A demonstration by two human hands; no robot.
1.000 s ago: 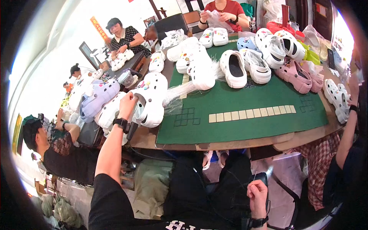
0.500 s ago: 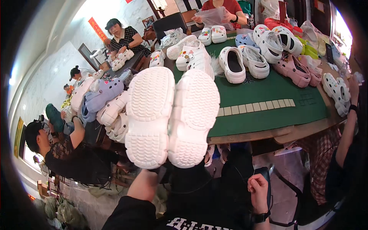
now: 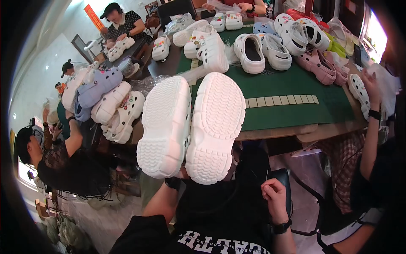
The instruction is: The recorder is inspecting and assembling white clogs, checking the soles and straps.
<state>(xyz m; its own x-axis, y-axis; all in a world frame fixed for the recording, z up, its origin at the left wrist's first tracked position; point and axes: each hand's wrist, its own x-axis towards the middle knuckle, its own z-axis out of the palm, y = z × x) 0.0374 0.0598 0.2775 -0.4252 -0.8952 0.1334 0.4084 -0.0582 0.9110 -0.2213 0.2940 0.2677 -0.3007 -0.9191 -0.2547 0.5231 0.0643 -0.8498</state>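
A pair of white clogs (image 3: 216, 127) is held up in front of me, textured soles facing me and toes pointing away. My left hand (image 3: 182, 172) grips the pair from behind at the heels; its fingers are hidden by the shoes. To the right and lower, my right hand (image 3: 274, 195) is closed in a pinch. A thin needle-like metal tool (image 3: 267, 174) sticks up from its fingertips, apart from the clogs.
More white clogs (image 3: 250, 53) stand on the green table mat (image 3: 275, 116), with a row of pale tiles (image 3: 281, 100). Pink clogs (image 3: 317, 67) lie at the right. Clogs, one lilac (image 3: 100, 86), pile up at the left. Several people work around the tables; a person's arm (image 3: 370, 127) is close at right.
The clogs have turned slightly and spread apart at the toes, showing the left one's side. My right hand has shifted a little left and up. The person at right now lifts a clear bag.
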